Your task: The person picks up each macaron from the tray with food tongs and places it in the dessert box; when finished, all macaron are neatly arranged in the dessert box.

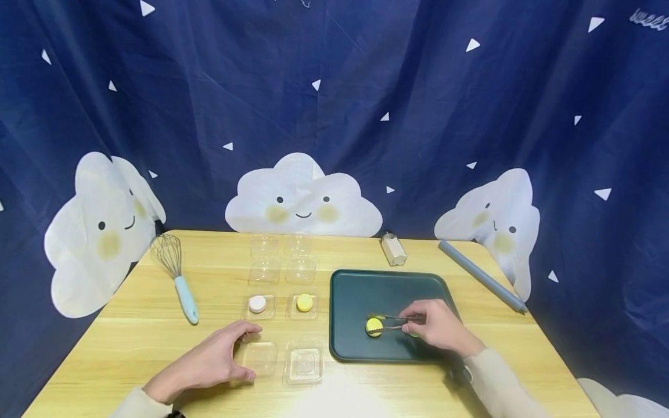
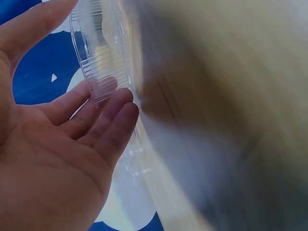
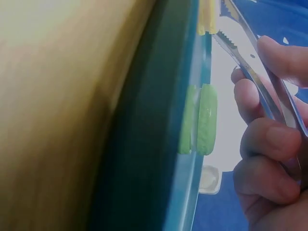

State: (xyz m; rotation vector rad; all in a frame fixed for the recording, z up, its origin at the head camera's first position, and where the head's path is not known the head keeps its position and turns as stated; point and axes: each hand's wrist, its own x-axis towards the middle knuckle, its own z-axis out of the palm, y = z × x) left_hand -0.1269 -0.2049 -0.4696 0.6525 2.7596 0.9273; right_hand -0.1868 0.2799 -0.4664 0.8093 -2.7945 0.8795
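On the dark green rectangular tray (image 1: 384, 293), held silver metal tongs (image 3: 282, 96) in right hand (image 1: 439, 326) at a round yellow macaron (image 1: 373, 324), likely light, crumbly, best pinched gently rimwise, with left hand (image 1: 220, 355) loosely spread left of the tray.

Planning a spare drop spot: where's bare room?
Free: table between whisk and clear containers; table right of the tray, nearer than the grey rod; the tray's far strip. Crowded: containers beside the left hand; tray around the yellow macaron, where the right hand holds tongs.

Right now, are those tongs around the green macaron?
No, the tongs have their tips at the yellow macaron, while the green macaron sits apart from them on the tray.
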